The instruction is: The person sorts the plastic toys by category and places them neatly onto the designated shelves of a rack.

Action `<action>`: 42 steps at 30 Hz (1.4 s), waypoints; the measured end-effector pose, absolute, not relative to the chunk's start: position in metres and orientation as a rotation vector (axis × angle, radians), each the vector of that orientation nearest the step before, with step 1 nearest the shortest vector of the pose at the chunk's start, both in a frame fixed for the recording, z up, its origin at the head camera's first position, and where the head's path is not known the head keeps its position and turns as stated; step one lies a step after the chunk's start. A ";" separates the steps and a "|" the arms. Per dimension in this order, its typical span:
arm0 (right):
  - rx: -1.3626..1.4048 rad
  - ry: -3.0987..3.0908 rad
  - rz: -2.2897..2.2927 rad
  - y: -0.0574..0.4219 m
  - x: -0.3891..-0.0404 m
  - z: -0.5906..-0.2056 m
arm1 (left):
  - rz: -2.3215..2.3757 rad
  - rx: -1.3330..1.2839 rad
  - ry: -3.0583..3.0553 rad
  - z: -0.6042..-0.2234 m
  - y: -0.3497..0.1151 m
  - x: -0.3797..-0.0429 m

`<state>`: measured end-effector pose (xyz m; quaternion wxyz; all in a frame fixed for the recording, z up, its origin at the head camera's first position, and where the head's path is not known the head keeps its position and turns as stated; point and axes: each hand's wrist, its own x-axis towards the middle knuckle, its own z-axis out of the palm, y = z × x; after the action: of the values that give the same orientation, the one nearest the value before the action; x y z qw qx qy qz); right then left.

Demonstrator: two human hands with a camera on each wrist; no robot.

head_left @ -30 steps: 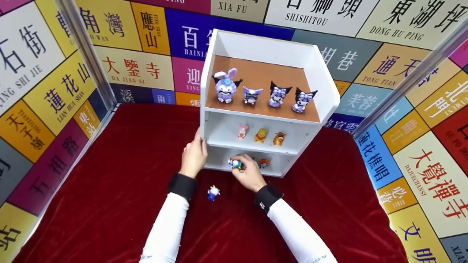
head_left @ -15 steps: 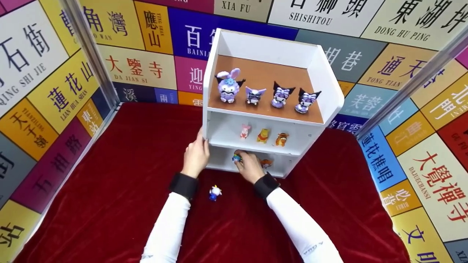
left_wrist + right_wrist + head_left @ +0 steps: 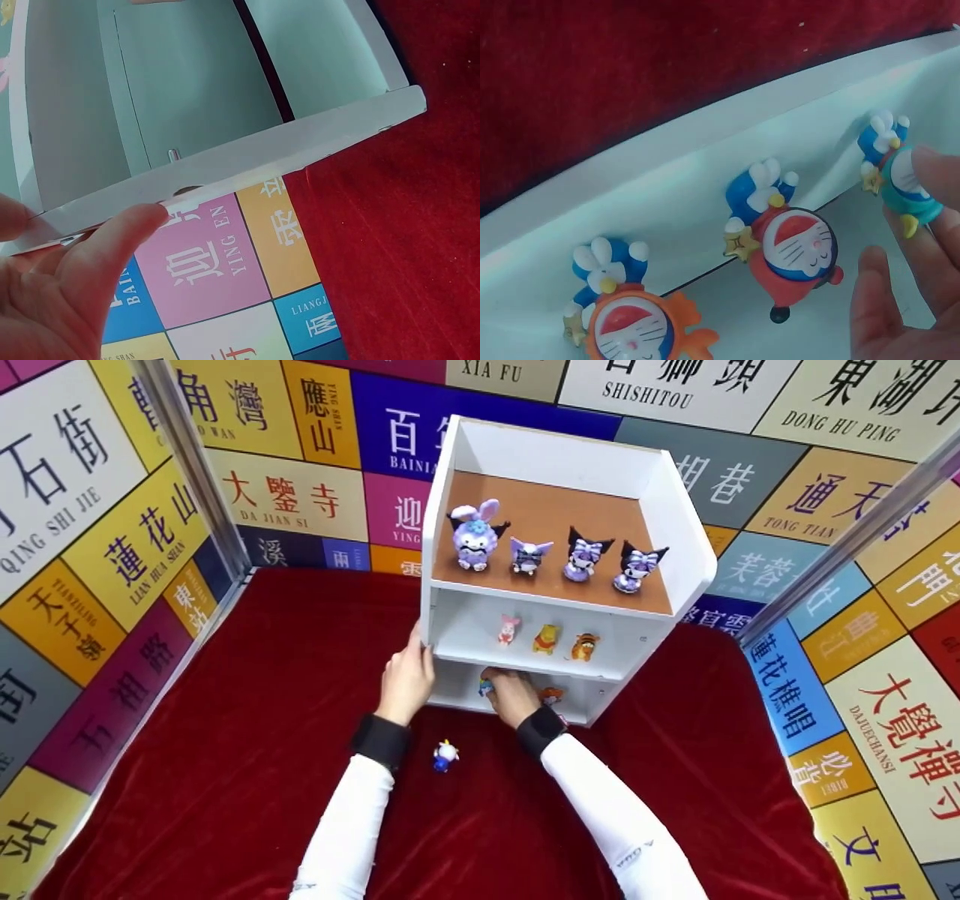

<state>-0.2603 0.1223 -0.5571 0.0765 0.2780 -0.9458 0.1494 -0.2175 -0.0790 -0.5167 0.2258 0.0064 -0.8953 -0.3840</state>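
In the right wrist view, my right hand (image 3: 514, 696) pinches a Doraemon figurine (image 3: 909, 180) with a teal hood between thumb and fingers. It is inside the lowest compartment of a white shelf unit (image 3: 525, 598), the figurine's blue-and-white feet close to the compartment floor. Beside it stand a red-hooded Doraemon figurine (image 3: 793, 244) and an orange one (image 3: 634, 322). My left hand (image 3: 406, 679) grips the front edge of the unit's left side panel (image 3: 225, 169). A blue-and-white figurine (image 3: 445, 756) lies on the red cloth in front of the unit.
On the brown top stand several purple-and-black figurines (image 3: 579, 556). The middle shelf holds a pink piglet (image 3: 508, 629), a yellow bear (image 3: 546, 639) and an orange tiger (image 3: 584, 646). Red velvet cloth (image 3: 247, 720) surrounds the unit. Panels with printed signs (image 3: 292, 499) enclose the area.
My right hand has gone deeper into the lowest compartment, carrying the teal-hooded Doraemon figurine. My left hand keeps its grip on the side panel. The head view has shifted slightly.
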 end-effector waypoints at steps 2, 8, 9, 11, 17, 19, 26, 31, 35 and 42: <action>0.832 -2.827 0.409 0.122 -0.261 -0.558 | -1.056 0.014 -2.470 -0.517 -0.078 -0.217; 0.823 -2.813 0.355 0.122 -0.261 -0.559 | -1.064 0.008 -2.475 -0.516 -0.078 -0.218; 0.823 -2.811 0.349 0.122 -0.261 -0.560 | -1.065 0.008 -2.475 -0.516 -0.079 -0.218; 0.824 -2.804 0.345 0.121 -0.261 -0.560 | -1.066 0.007 -2.475 -0.517 -0.079 -0.218; 0.825 -2.778 0.344 0.123 -0.259 -0.561 | -1.064 0.025 -2.489 -0.516 -0.079 -0.217; 0.814 -2.776 0.344 0.124 -0.259 -0.561 | -1.064 0.030 -2.497 -0.516 -0.079 -0.217; 0.796 -2.782 0.352 0.123 -0.250 -0.553 | -1.067 0.028 -2.498 -0.515 -0.080 -0.216; 1.031 -2.760 0.367 0.114 -0.225 -0.540 | -1.052 0.026 -2.518 -0.517 -0.080 -0.214; 1.254 -2.782 0.351 0.102 -0.203 -0.542 | -1.038 0.027 -2.526 -0.518 -0.082 -0.213; 1.341 -2.981 0.279 0.091 -0.175 -0.565 | -1.043 0.027 -2.527 -0.516 -0.080 -0.215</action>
<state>-0.1746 0.0910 -0.5654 -0.0692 0.4078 -0.9065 0.0849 -0.2155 -0.0805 -0.5164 0.2022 0.0097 -0.9052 -0.3736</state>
